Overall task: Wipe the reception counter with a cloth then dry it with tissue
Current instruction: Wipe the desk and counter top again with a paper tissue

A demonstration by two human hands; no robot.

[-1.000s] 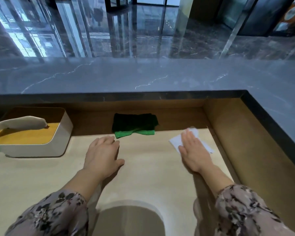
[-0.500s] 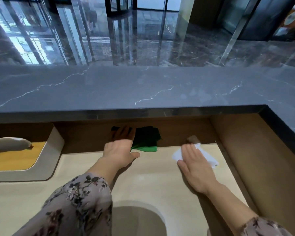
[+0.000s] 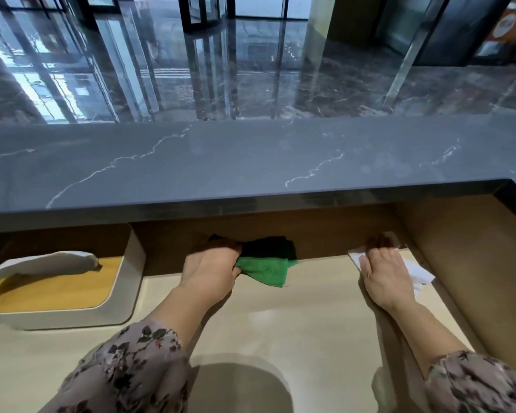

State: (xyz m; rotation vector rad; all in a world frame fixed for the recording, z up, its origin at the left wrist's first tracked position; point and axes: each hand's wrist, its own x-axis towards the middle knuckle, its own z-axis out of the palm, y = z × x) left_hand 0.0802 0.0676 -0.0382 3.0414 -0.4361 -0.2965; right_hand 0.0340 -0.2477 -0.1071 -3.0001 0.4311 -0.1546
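A green cloth (image 3: pixel 265 268) lies at the back of the beige lower desk (image 3: pixel 295 323), half in the shadow under the grey marble counter top (image 3: pixel 251 162). My left hand (image 3: pixel 210 268) grips the cloth's left end, fingers curled round it. A white tissue (image 3: pixel 417 272) lies flat on the desk near the right wall. My right hand (image 3: pixel 383 272) rests flat on the tissue, its fingertips reaching into the shadow under the counter.
A white tissue box with a wooden lid (image 3: pixel 72 290) stands at the left, one tissue (image 3: pixel 42 263) sticking out of it. A brown wooden side wall (image 3: pixel 465 278) closes the desk on the right. Beyond the counter lies a glossy marble floor (image 3: pixel 251 70).
My left hand has moved forward from the desk onto the green cloth and closed on it. The right hand stayed on the tissue. The camera moved nearer the counter.
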